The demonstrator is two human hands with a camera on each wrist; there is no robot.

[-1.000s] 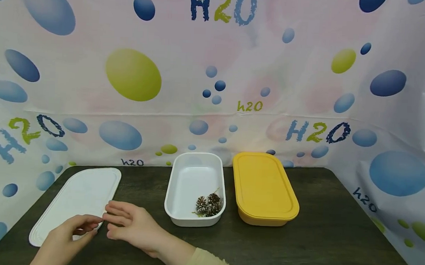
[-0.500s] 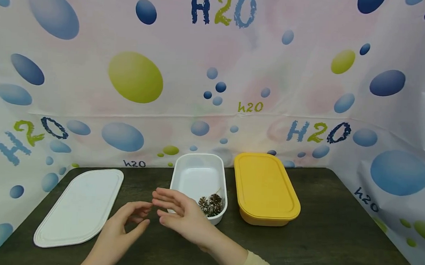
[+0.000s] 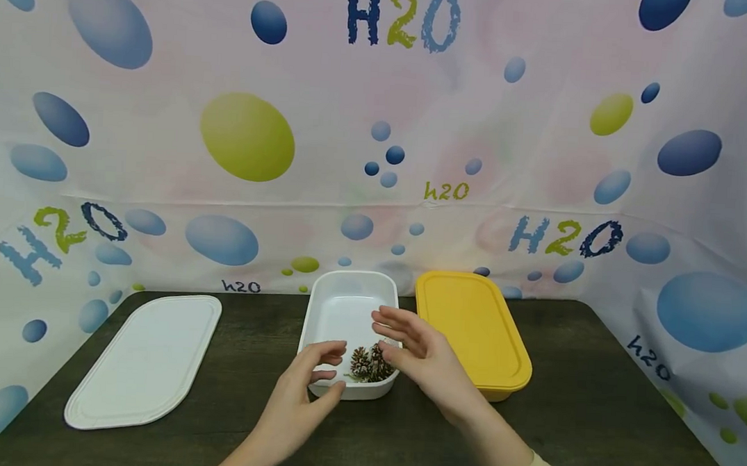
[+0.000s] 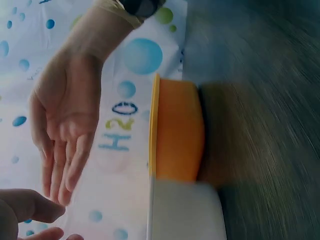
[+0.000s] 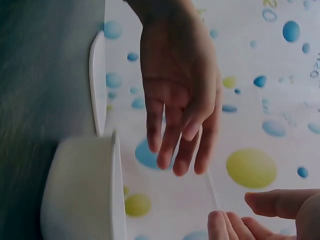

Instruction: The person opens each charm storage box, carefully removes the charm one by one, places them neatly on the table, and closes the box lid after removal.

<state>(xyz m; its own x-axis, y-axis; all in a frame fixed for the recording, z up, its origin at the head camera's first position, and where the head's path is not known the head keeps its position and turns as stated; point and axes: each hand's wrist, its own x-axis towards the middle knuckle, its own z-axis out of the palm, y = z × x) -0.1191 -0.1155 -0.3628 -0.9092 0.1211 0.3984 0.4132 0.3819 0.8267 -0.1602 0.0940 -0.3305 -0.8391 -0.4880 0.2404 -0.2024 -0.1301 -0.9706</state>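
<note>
A white rectangular container (image 3: 338, 315) stands at the middle of the table, without a lid on it. Several pine cones (image 3: 363, 364), brown with pale tips, lie in its near right corner. My left hand (image 3: 300, 390) hovers at the container's near left side, fingers loosely bent and holding nothing. Over the right rim my right hand (image 3: 427, 360) is held in the air, its fingers extended and nothing in them. Both wrist views show the hands above the container, apart from each other.
A white lid (image 3: 145, 362) lies flat on the dark table (image 3: 250, 339) at the left. Right of the white container stands a yellow container (image 3: 478, 328) with its lid on. A printed backdrop (image 3: 330, 85) rises behind the table.
Both hands have moved right, from beside the white lid to over the white container. The lid, the containers and the pine cones have stayed in place.
</note>
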